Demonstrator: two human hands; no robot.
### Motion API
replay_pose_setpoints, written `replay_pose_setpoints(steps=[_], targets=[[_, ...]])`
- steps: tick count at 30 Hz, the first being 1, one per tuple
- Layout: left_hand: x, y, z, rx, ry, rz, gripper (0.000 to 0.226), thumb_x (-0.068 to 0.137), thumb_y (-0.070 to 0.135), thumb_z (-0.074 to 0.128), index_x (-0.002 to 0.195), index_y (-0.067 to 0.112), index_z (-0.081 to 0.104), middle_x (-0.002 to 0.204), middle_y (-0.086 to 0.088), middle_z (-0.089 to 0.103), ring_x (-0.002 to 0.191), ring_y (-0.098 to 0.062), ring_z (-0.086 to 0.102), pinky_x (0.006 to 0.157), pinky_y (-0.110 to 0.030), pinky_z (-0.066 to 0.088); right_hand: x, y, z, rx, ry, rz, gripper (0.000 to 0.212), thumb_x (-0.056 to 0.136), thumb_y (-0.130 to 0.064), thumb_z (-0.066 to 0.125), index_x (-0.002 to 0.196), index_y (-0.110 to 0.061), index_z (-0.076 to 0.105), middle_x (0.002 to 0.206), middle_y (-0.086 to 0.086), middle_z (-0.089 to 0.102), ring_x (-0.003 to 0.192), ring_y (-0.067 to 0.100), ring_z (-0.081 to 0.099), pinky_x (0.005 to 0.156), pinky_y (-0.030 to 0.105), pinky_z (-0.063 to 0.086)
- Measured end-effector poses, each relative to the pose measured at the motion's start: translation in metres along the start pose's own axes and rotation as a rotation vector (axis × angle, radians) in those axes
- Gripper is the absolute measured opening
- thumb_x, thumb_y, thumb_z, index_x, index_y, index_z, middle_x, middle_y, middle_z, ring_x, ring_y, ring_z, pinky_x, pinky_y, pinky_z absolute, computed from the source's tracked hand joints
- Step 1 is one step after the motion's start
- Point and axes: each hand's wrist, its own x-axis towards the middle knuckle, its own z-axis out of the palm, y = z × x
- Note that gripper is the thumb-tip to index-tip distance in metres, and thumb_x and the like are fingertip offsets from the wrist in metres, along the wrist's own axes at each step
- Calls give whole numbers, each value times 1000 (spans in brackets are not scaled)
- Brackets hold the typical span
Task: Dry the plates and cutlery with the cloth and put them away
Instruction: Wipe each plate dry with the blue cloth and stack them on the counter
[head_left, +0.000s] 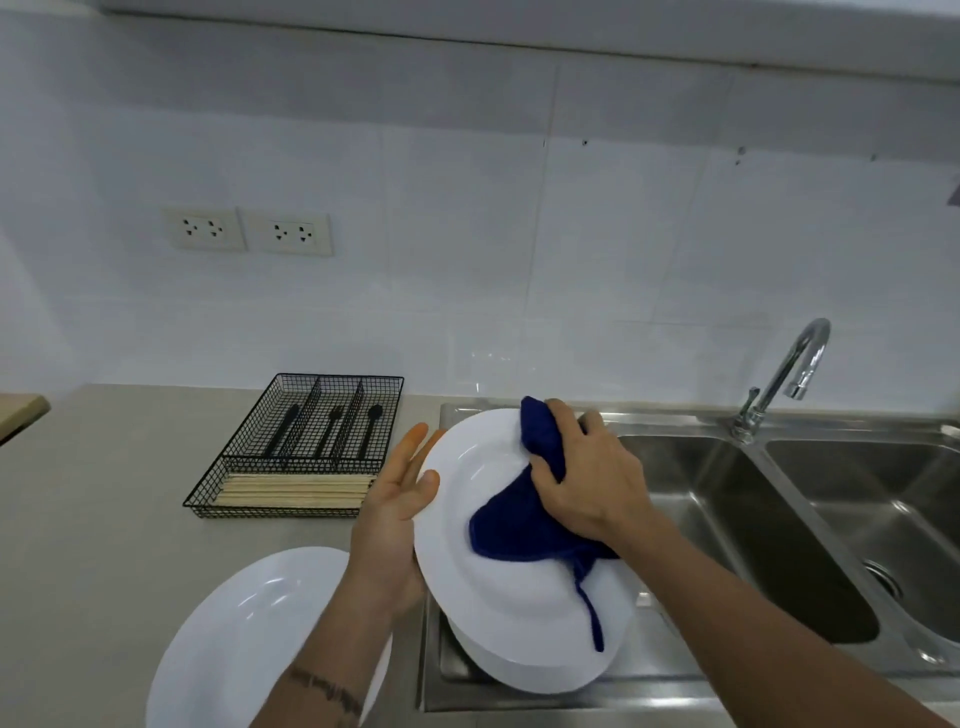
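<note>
the steel sink (691, 483) sits at the right of the grey counter (104, 509), with a stack of plates (519, 670) on its near left ledge. a white plate (483, 561) is held tilted above that stack, the left hand (395, 514) supporting its left rim with thumb on the face and fingers straight behind. the right hand (587, 478) has its fingers curled round a blue cloth (519, 525), pressing it on the plate's face; another plate (249, 639) lies on the counter near a wire tray (301, 447) of black cutlery (332, 426) and chopsticks (296, 491).

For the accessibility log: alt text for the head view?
A right hand wipes a white plate with a blue cloth while the left hand holds its rim beside a sink. Another plate and a cutlery tray sit on the counter.
</note>
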Motion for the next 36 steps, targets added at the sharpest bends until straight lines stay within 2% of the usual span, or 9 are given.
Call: replay_pose_setpoints(steps=[6,11,17,20,25,28,31,33,36], targets=[[22,28,13,164,-259,-222,52,83,4,58,135,12,56,138,-12,59,114,-32,63,89,-41,56,-2,-2,-17,-1,-63,-207,65,81,-56,45,139,-41,22,111,-7,49,93,20,57,78,39,50],[33,10,20,110,-283,-253,58,75,-9,58,128,12,59,135,-8,62,108,-34,66,84,-44,57,-11,5,-8,-71,-21,-214,67,84,-56,42,144,-33,23,122,-6,45,106,23,50,83,44,48],[23,-7,25,-46,-164,-159,43,70,-8,50,100,16,69,115,-4,71,85,-27,71,68,-36,60,-41,31,4,-242,-26,79,74,88,-53,29,152,-21,10,158,2,18,145,32,7,113,59,7],[22,-5,20,-86,-112,-124,44,70,-7,51,105,15,66,120,-4,69,88,-25,71,69,-35,61,-59,27,3,-270,-1,89,78,84,-54,35,151,-18,19,156,13,19,142,38,14,109,60,18],[24,-3,18,-99,-106,-104,40,74,-4,49,104,18,66,115,-1,69,86,-24,70,67,-37,61,-54,3,0,-254,132,71,70,77,-42,51,139,-11,40,121,10,45,105,28,42,88,39,38],[22,-4,19,-100,-117,-88,38,73,-3,48,93,21,71,105,-1,72,81,-25,71,66,-38,60,-51,-4,5,-108,156,104,59,78,-31,54,132,-8,43,121,8,49,108,26,46,95,36,40],[24,-5,25,-83,-142,-64,38,71,-1,50,87,22,75,99,-6,72,83,-28,70,74,-43,56,-55,-15,16,20,-26,21,63,93,-33,40,149,-10,21,157,8,20,144,26,17,120,36,14],[27,-4,29,-67,-161,-48,41,69,-2,53,98,19,73,106,-12,69,92,-34,66,84,-48,53,-60,-24,17,149,-159,-96,66,98,-32,37,153,-20,3,161,-6,-5,148,13,-6,121,34,3],[31,0,27,-115,-138,-34,40,70,-4,52,100,16,69,103,-15,69,87,-32,67,77,-43,56,-67,-32,3,263,-265,-324,68,96,-26,43,153,-27,8,159,-16,-4,145,-1,-9,121,30,4]])
